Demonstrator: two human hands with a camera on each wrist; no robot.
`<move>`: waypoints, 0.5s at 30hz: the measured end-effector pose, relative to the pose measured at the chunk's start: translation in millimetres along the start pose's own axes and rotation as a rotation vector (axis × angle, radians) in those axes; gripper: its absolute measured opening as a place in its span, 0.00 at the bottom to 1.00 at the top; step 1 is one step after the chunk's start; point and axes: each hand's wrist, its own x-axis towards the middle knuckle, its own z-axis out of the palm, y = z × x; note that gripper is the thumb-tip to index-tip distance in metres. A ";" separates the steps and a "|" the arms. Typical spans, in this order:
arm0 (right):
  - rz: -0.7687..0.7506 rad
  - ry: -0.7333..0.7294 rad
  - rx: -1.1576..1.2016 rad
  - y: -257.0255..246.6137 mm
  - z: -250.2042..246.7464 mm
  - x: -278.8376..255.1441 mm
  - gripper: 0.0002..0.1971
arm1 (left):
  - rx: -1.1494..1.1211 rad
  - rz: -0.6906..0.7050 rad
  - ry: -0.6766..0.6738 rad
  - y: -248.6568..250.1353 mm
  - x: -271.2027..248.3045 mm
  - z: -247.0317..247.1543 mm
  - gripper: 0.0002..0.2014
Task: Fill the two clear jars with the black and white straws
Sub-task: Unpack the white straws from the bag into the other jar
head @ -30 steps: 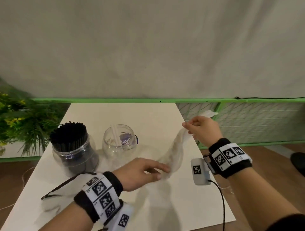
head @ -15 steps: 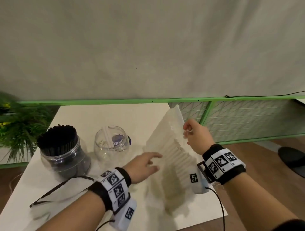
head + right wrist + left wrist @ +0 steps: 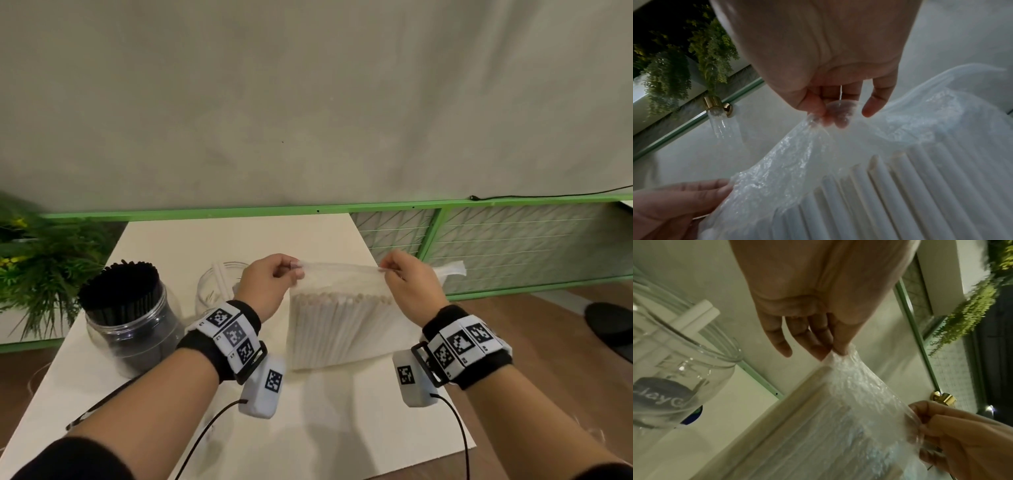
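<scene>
- Head view: left hand (image 3: 270, 284) and right hand (image 3: 409, 284) each pinch the top edge of a clear plastic bag (image 3: 342, 270) of white straws (image 3: 339, 329), standing upright on the white table (image 3: 342, 428). At the far left, a clear jar (image 3: 130, 339) is packed with black straws (image 3: 118, 291); just right of it a second jar (image 3: 214, 291) holds a few white ones.
- Left wrist view: thumb and fingertips (image 3: 818, 352) pinch the crinkled bag (image 3: 855, 386); the second jar (image 3: 680, 373) sits to the left.
- Right wrist view: fingertips (image 3: 830, 113) pinch the plastic film (image 3: 797, 155); straw ends (image 3: 879, 186) line up below.
</scene>
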 end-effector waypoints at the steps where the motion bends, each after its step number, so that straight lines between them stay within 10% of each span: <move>1: 0.006 0.008 -0.001 0.1 0.9 0.6 0.08 | -0.024 0.020 0.019 1.1 -1.7 -2.1 0.04; 15: -0.509 0.090 -0.108 -72.7 72.4 11.2 0.12 | 0.021 0.119 0.099 -2.4 -21.2 -24.8 0.05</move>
